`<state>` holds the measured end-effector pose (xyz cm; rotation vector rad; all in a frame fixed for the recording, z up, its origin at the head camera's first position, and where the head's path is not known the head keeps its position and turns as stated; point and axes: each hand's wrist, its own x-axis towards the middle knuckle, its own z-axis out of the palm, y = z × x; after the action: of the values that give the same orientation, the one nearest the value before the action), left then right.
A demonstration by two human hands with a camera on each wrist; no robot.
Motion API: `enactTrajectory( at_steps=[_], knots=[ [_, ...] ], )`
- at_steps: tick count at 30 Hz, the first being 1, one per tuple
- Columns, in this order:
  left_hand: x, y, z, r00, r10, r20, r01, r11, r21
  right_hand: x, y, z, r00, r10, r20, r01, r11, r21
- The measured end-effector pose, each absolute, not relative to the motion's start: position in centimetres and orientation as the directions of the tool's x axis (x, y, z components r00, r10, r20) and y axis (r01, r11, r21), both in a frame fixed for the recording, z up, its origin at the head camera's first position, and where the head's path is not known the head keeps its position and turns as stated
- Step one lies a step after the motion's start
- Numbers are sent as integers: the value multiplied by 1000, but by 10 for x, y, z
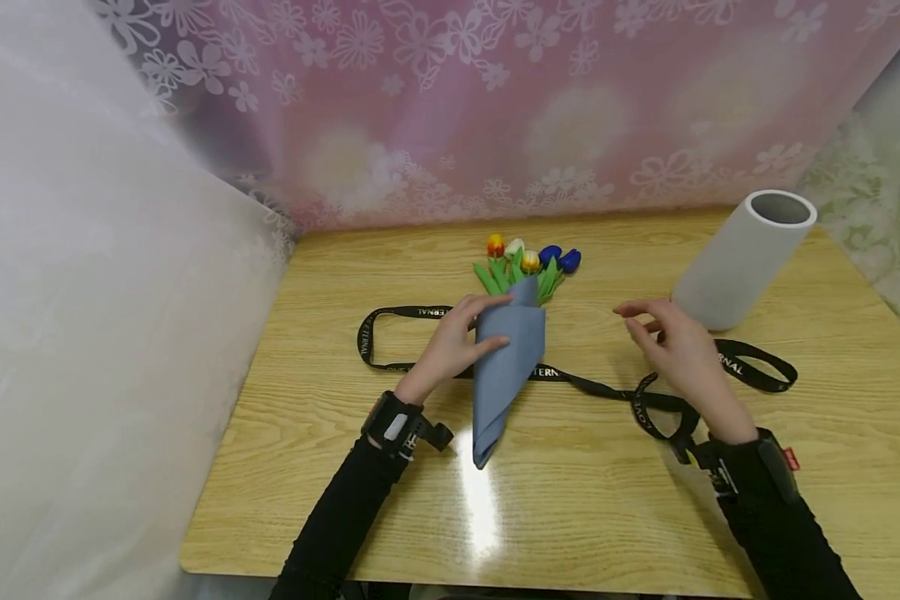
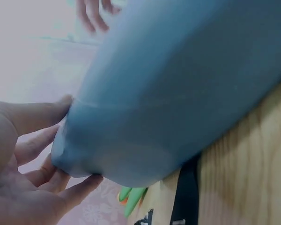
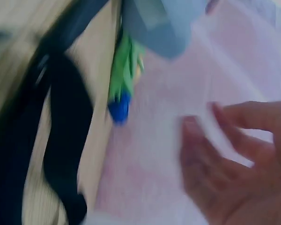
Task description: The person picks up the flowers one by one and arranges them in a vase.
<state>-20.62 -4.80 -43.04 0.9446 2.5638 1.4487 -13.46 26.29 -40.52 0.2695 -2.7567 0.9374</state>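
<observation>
Wrap: blue-grey sheet rolled into a cone, lying approx. mid-table, narrow end twd the person, wide end twd the back edge.
Flowers: tulips stick out of the wide end – red/yellow one, white one, yellow/white one, two blue – w/ green leaves around them.
L hand: left hand on the upper L side of the cone; thumb on one face, fingers bent round the rim, so it's gripping the sheet. Wrist view shows the same hold close up.
R hand: right hand is off the cone, nothing in it; fingers loosely bent, thumb near but apart from the fingertips. Blurry in its own wrist view.
Ribbon: black strip w/ white lettering, incl. "ETERNAL"; runs under the cone, loop on L, more loops on R below/beside the R hand.
Vase: tall white cylinder, R rear of table, mouth up, near the R hand; can't tell if they touch.
Sleeves: black, w/ straps + cams at both wrists.
Table: light wood-grain top.
Backdrop: pink floral cloth behind, whitish sheet on L.
</observation>
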Motion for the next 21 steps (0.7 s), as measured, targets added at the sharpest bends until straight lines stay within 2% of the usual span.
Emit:
enactTrajectory(
  at_steps=[4,7,11,14,17,21],
  knots=[
    [-208,-50,-433,-838,491,239,452,378,808,-164,229,-422,-957,-288,19,-237,747,-621],
    [-208,-51,-434,-840,481,251,455,374,808,-175,211,-431,-933,-358,-42,-216,648,-731],
    [-204,-56,-431,-840,445,309,485,363,796,-176,195,-423,-923,-386,1,-187,444,-876],
    [-197,-62,-422,-833,424,354,514,358,780,-174,183,-410,-896,-440,65,-239,354,-904],
    [-191,-69,-413,-801,448,396,582,429,691,-174,169,-401,-862,-485,147,-364,392,-845],
    [-185,-81,-410,-757,468,456,653,579,489,-175,153,-399,-827,-471,308,-542,521,-659]
  ],
)
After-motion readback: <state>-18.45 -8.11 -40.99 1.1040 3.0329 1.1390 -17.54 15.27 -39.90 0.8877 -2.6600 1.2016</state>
